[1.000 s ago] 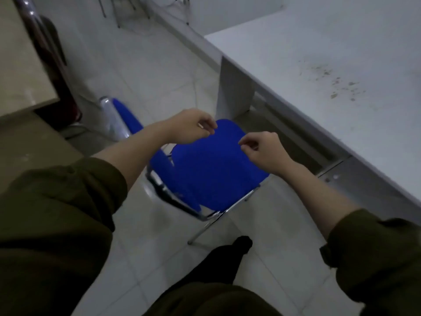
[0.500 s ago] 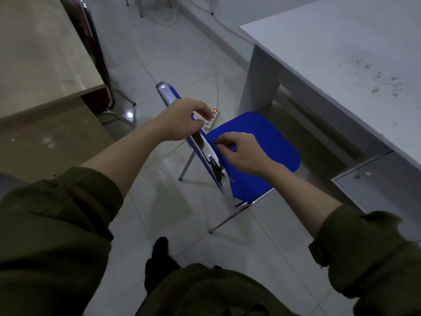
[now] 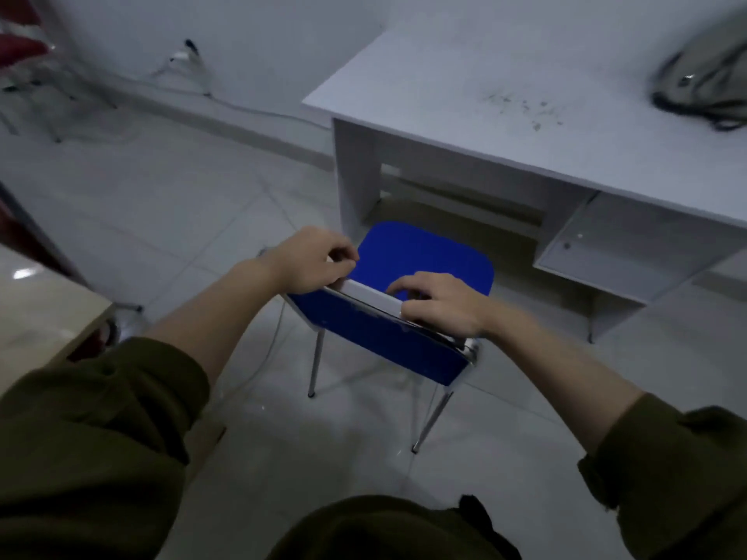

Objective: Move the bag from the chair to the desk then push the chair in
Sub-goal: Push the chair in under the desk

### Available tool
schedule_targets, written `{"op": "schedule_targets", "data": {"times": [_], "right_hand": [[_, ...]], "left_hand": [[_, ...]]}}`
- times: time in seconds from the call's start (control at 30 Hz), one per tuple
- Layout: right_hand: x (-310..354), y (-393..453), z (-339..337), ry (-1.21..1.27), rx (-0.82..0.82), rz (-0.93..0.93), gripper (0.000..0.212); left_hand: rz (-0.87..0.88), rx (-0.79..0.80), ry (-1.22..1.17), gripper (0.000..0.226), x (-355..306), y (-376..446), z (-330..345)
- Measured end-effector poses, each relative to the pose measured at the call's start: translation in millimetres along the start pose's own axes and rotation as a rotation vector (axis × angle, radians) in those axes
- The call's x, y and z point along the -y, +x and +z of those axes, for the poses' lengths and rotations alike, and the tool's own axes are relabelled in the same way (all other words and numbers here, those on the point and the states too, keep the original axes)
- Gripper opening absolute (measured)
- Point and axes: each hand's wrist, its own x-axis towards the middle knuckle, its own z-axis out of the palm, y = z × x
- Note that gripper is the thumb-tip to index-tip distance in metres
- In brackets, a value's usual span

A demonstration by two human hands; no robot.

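Observation:
A blue chair (image 3: 420, 256) with chrome legs stands on the tiled floor, its seat facing the white desk (image 3: 465, 115) and its front edge just at the desk's opening. My left hand (image 3: 311, 260) grips the left end of the backrest's top edge. My right hand (image 3: 440, 303) grips the right end of the same edge. A grey bag (image 3: 703, 84) lies on the desk top at the far right, blurred and partly cut off by the frame edge.
The desk has a side panel (image 3: 355, 171) left of the opening and a drawer unit (image 3: 614, 252) to its right. A beige table (image 3: 44, 313) juts in at the left. Cables and a plug (image 3: 182, 58) run along the back wall. A red chair (image 3: 20, 46) stands far left.
I have stepped round behind the chair. Both hands have closed on the backrest's top edge, and the chair now faces the desk opening. The bag has come into view on the desk.

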Motion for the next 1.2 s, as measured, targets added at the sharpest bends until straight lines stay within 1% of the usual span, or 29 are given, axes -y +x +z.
{"op": "schedule_targets", "data": {"times": [0.1,0.13,0.2,0.23,0.3,0.37,0.4,0.5,0.57,0.63,0.67,0.73,0.8,0.87,1.0,1.13,1.2], "right_hand": [[6,-15,11,0.009,-0.122,0.111,0.049],[8,-21,18,-0.008,-0.193,0.131,0.048],[15,-26,32,-0.086,-0.337,0.183,0.048],[19,-26,38,-0.155,-0.381,0.235,0.047],[29,-21,43,-0.369,-0.410,0.365,0.039],[40,-16,46,-0.558,-0.427,0.426,0.029],[44,-13,48,-0.610,-0.445,0.413,0.028],[49,-5,58,-0.667,-0.454,0.407,0.037],[48,-1,60,-0.651,-0.487,0.443,0.037],[44,2,65,-0.693,-0.566,0.442,0.036],[42,3,67,-0.740,-0.585,0.438,0.038],[40,5,68,-0.803,-0.628,0.434,0.044],[30,8,68,-0.790,-0.694,0.407,0.044],[22,14,64,-0.751,-0.712,0.378,0.043],[14,45,49,-0.738,-0.745,0.344,0.042],[4,76,24,-0.754,-0.773,0.285,0.041],[-6,88,7,-0.768,-0.794,0.259,0.041]], "left_hand": [[0.108,0.070,0.094,0.036,13,-1,-3],[0.138,0.100,0.133,0.040,17,-2,-3],[0.219,0.140,0.193,0.042,22,-7,-1],[0.273,0.139,0.223,0.043,25,-10,0],[0.400,0.117,0.296,0.049,30,-14,0],[0.466,0.134,0.380,0.046,34,-13,0],[0.470,0.146,0.427,0.043,35,-11,-2],[0.442,0.130,0.526,0.031,40,-5,-2],[0.441,0.076,0.538,0.026,42,-4,1],[0.451,0.037,0.499,0.026,44,-2,5],[0.474,0.005,0.486,0.025,45,-2,6],[0.605,-0.119,0.519,0.021,51,2,8],[0.655,-0.162,0.595,0.025,54,10,7],[0.641,-0.162,0.588,0.024,58,21,7],[0.590,-0.188,0.576,0.033,72,49,-3],[0.574,-0.231,0.542,0.030,83,83,-10],[0.576,-0.279,0.539,0.028,85,105,-12]]}}
